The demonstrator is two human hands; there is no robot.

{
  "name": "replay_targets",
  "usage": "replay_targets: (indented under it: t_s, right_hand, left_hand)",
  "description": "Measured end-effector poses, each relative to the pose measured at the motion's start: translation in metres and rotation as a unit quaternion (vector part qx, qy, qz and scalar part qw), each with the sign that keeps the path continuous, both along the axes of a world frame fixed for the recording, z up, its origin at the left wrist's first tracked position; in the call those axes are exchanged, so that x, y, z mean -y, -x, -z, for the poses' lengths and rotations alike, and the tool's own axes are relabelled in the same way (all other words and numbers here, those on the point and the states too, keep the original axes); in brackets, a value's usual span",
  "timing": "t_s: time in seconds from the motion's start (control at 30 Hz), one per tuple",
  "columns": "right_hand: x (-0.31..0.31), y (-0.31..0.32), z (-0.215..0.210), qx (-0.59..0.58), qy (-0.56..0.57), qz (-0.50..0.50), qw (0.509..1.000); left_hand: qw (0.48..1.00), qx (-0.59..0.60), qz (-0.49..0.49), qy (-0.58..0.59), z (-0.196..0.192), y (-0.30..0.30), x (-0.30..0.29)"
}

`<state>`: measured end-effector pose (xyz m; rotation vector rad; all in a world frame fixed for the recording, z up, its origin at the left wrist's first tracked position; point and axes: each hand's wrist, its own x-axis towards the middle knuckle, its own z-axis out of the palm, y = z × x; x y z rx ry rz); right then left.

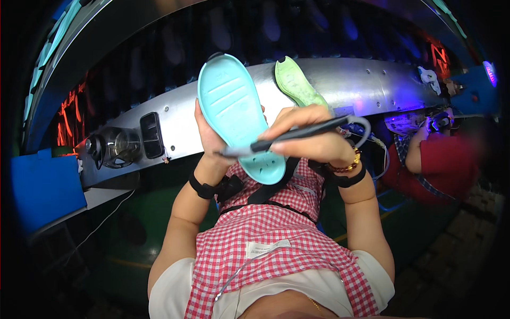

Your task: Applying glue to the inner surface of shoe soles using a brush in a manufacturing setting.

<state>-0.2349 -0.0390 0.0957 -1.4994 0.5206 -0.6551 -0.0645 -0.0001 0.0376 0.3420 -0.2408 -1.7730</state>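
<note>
A turquoise shoe sole [229, 101] is held up over the near edge of the bench, its toe end pointing away from me. My left hand [210, 133] grips it along its left side, with the thumb near the edge. In my right hand [313, 139] is a black pen-like tool [308, 131] with a grey cord looping from its back end. Its blurred tip crosses in front of the sole's lower part, above some small holes; whether it touches is unclear. Beyond my right hand, a light green sole [298, 82] lies on the metal surface.
On the left of the metal bench [183, 101] stand a glass jug [119, 146] and a black tray [152, 135]. Pale soles hang or lie in the dark area behind. A co-worker in red [446, 159] sits at the right. A white cloth-like item [429, 80] lies at the far right.
</note>
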Motion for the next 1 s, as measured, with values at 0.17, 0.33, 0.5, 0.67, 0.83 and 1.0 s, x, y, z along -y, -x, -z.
replay_targets:
  t_s: [0.17,0.33,0.5,0.67,0.83,1.0]
  right_hand:
    - [0.001,0.007,-0.002,-0.100,0.079,0.002,0.992]
    - [-0.002,0.013,0.006,0.038,0.015,0.070,0.997]
    - [-0.003,0.020,0.013,0.024,0.121,-0.051,0.991]
    - [-0.006,0.023,0.017,-0.004,0.016,0.070,0.997]
    - [-0.003,0.023,0.032,0.144,-0.017,-0.014,0.989]
    - [-0.015,0.010,0.042,0.227,-0.247,0.075,0.939]
  left_hand:
    - [0.992,0.096,-0.076,-0.010,0.003,-0.005,0.005]
    - [0.977,0.115,-0.175,0.048,-0.001,-0.013,0.009]
    - [0.972,0.073,-0.193,0.112,-0.012,-0.023,0.015]
    - [0.977,0.055,-0.201,0.037,-0.014,-0.026,0.013]
    - [0.978,0.068,-0.121,0.157,-0.022,-0.032,0.018]
    - [0.981,0.085,-0.171,-0.035,-0.031,-0.008,0.005]
